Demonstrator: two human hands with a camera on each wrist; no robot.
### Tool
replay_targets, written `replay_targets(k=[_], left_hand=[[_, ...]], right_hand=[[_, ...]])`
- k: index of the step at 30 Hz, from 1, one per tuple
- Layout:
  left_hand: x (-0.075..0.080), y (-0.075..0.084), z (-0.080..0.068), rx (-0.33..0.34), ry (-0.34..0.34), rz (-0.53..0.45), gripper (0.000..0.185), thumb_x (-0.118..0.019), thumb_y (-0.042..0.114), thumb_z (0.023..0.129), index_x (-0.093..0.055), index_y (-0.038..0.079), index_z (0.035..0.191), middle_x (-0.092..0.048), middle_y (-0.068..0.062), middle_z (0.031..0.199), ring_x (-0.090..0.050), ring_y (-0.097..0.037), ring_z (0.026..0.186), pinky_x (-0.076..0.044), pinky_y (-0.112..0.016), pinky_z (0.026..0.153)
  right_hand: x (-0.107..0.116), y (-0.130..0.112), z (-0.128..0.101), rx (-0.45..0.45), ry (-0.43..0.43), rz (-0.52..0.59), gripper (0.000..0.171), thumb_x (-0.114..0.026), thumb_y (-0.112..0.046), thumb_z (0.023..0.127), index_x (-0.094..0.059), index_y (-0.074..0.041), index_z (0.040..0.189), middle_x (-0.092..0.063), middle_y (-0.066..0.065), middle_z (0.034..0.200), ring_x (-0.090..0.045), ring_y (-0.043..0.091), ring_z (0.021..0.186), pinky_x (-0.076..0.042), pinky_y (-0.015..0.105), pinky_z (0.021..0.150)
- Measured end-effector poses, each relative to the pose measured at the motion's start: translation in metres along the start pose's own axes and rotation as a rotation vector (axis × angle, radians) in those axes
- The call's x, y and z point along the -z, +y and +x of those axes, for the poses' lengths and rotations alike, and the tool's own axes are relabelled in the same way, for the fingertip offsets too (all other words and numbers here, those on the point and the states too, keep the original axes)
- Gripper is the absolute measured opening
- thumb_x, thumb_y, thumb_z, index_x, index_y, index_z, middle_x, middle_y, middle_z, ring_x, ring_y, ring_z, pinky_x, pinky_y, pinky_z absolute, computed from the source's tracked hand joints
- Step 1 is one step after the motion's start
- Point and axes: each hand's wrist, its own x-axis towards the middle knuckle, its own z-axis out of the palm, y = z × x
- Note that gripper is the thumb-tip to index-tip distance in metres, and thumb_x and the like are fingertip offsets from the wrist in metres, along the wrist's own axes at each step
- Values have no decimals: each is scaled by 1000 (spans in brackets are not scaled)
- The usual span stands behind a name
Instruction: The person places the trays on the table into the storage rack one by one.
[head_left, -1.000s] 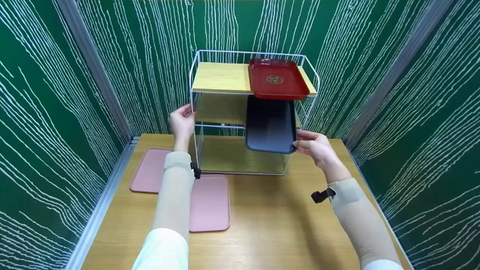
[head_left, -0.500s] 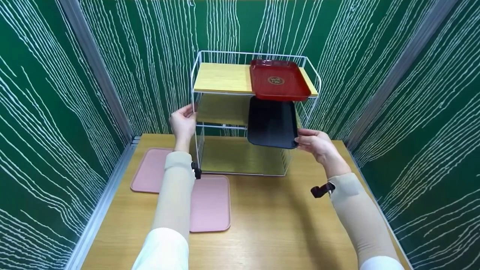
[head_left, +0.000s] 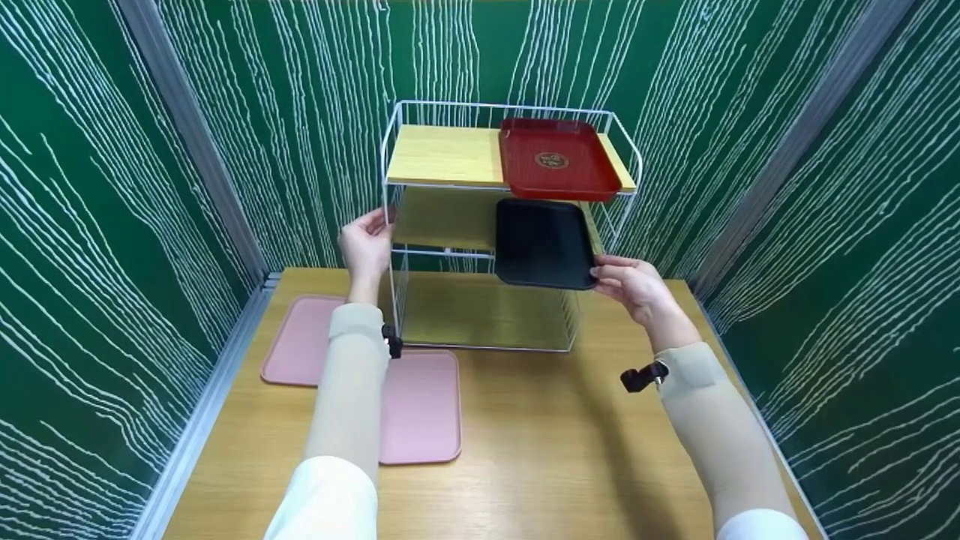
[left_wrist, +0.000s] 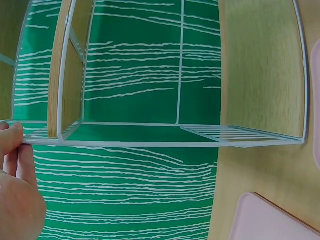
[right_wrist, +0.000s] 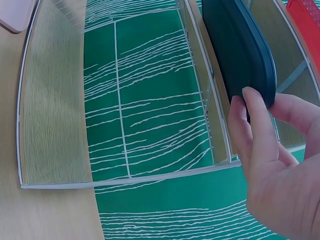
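A white wire rack (head_left: 442,154) with three wooden shelves stands at the back of the table. My left hand (head_left: 371,229) grips its left front post, and the left wrist view shows the fingers (left_wrist: 17,165) curled at the wire frame (left_wrist: 150,144). A red tray (head_left: 555,157) lies on the right of the top shelf. Below it a black tray (head_left: 541,241) lies on the middle shelf, its near edge sticking out past the front. My right hand (head_left: 609,271) pinches its near right corner, and the right wrist view shows fingers (right_wrist: 250,130) on the tray's rim (right_wrist: 240,45).
Two pink trays (head_left: 300,341) (head_left: 420,405) lie flat on the wooden table left of and in front of the rack. The rack's bottom shelf (head_left: 480,311) holds nothing. Green patterned walls close in on three sides.
The black tray has slid further in on the middle shelf and levelled out, with my right hand following it up and forward. My left hand has stayed on the post.
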Motion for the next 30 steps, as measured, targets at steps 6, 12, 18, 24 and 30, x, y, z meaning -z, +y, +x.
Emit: replay_targets(k=[6,12,18,24,30], left_hand=[[0,0,-2,-1,5,-29,28,-72,-8,97,-75,-5,126,-77,-19,122,-74,-29,115,-59,-26,99],[1,-3,-3,9,9,-12,29,-72,-6,99,-75,-3,127,-76,-21,124,-73,-34,118,-60,-29,100],[2,-4,-3,15,6,19,29,-73,-3,99,-75,-2,128,-76,-19,124,-73,-29,117,-59,-27,99],[1,-2,-3,-2,14,15,29,-75,-5,97,-76,-2,126,-77,-20,122,-74,-29,114,-60,-31,100],[1,0,-2,12,15,16,30,-75,-4,97,-77,-1,126,-77,-18,122,-74,-28,114,-60,-30,100]], right_hand=[[1,8,-3,28,-6,13,68,-76,-4,99,-43,8,158,-77,9,118,-76,14,97,-61,24,92],[3,22,-10,95,-70,-46,80,-79,-5,97,-36,1,164,-39,17,169,-59,18,135,-51,25,110],[1,38,-15,226,-76,-124,80,-75,4,97,-34,2,165,-35,20,170,-42,31,153,-44,28,118],[-6,48,-16,304,13,-187,78,-78,2,95,-38,4,162,-41,20,167,-51,31,146,-52,23,108],[-11,51,-20,341,104,-248,72,-81,-5,95,-47,4,157,-48,20,162,-57,29,140,-53,23,106]])
